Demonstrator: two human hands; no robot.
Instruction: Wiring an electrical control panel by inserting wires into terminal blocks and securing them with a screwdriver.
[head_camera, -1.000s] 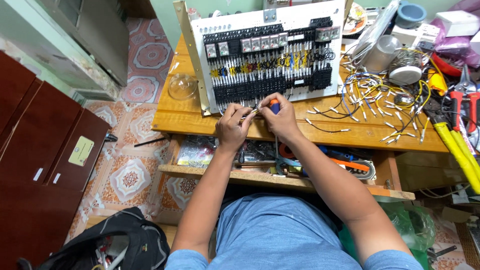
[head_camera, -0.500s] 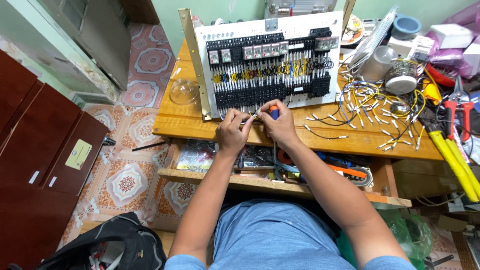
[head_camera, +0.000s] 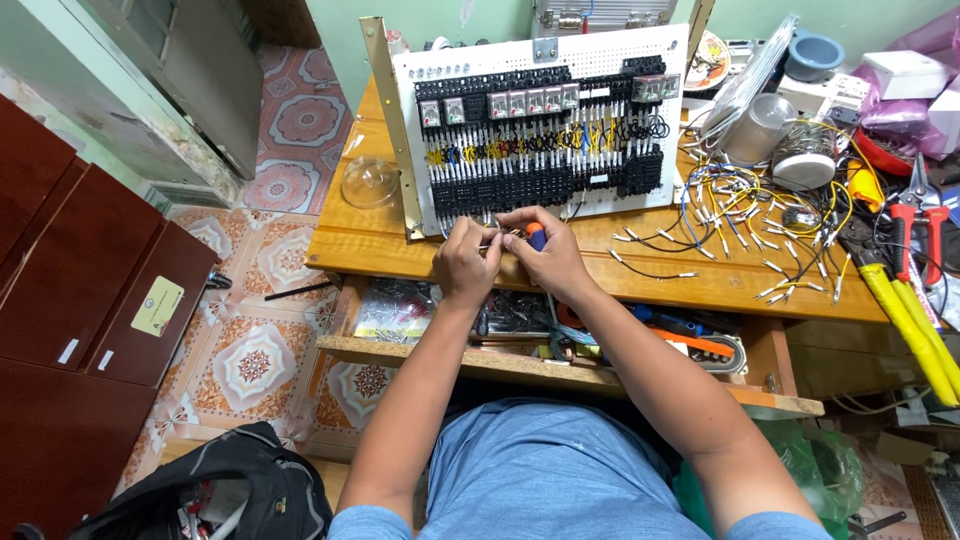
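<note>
Head view, looking down: wooden workbench (head_camera: 420, 255) carries an upright white control panel (head_camera: 540, 135) packed with rows of black terminal blocks and relays, loose cut wires (head_camera: 735, 215) scattered well to its right. Step in hand looks like fastening a wire end into the bottom terminal row; next move likely calls for keeping the tip seated and square while turning. Right hand (head_camera: 550, 255) is clenched round a small orange-and-blue screwdriver (head_camera: 535, 237), at the panel's lower edge. Left hand (head_camera: 468, 262) pinches a thin wire end (head_camera: 492, 238) just beside the driver, fingers closed.
</note>
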